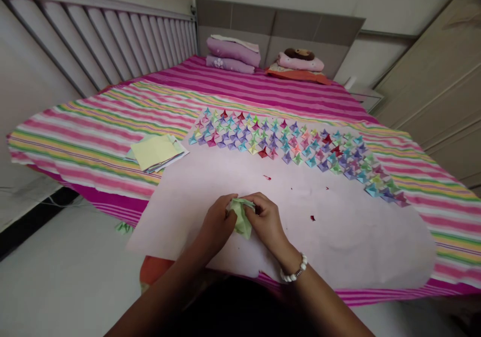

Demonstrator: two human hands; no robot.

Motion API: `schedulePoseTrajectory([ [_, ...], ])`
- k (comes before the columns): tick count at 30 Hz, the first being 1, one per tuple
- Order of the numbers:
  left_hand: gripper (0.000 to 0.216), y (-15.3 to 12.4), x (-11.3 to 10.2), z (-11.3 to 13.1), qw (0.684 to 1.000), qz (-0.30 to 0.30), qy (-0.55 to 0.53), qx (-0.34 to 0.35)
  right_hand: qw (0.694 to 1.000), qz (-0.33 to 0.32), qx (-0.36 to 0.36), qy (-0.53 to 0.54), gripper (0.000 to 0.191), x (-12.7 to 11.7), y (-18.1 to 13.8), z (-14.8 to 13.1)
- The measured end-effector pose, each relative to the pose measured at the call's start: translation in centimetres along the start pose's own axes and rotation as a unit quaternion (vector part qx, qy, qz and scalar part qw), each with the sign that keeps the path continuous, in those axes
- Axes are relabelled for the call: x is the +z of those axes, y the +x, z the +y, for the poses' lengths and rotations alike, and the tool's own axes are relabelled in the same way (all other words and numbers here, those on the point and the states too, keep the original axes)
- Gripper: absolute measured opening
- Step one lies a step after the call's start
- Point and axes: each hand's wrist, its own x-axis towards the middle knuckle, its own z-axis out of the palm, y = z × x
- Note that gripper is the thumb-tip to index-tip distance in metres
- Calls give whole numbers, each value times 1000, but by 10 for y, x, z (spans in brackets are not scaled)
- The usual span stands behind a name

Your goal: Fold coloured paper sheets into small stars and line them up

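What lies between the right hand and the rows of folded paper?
The head view shows a small red item on the pale sheet, too small to identify.

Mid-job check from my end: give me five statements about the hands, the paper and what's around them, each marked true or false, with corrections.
1. The left hand and the right hand both hold the green paper. True.
2. The beaded bracelet is on the left wrist. False: the bracelet is on the right wrist.
3. The top sheet of the paper stack is pale yellow. True.
4. The rows of small folded pieces are all one colour. False: they come in many colours, including purple, blue, green and red.
5. The purple bedding lies at the far end, in front of the headboard. True.
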Motion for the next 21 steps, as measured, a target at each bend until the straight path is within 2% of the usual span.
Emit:
schedulePoseTrajectory([
  [4,25,2,3,-1,999,-19,26,0,1000,1,-14,-14,25,2,-1,-1],
  [8,28,4,8,-1,998,35,31,-41,991,10,-104,-89,31,7,-4,-1],
  [10,21,4,9,-1,996,54,50,-48,982,23,-145,-121,34,9,-6,2],
  [12,9,4,10,-2,995,48,79,-45,975,40,-169,-141,34,11,-7,6],
  [16,13,6,11,-3,993,12,100,-56,967,53,-189,-160,33,13,-8,12],
  [21,13,7,11,-6,995,9,80,-60,970,52,-176,-161,32,14,-7,12],
])
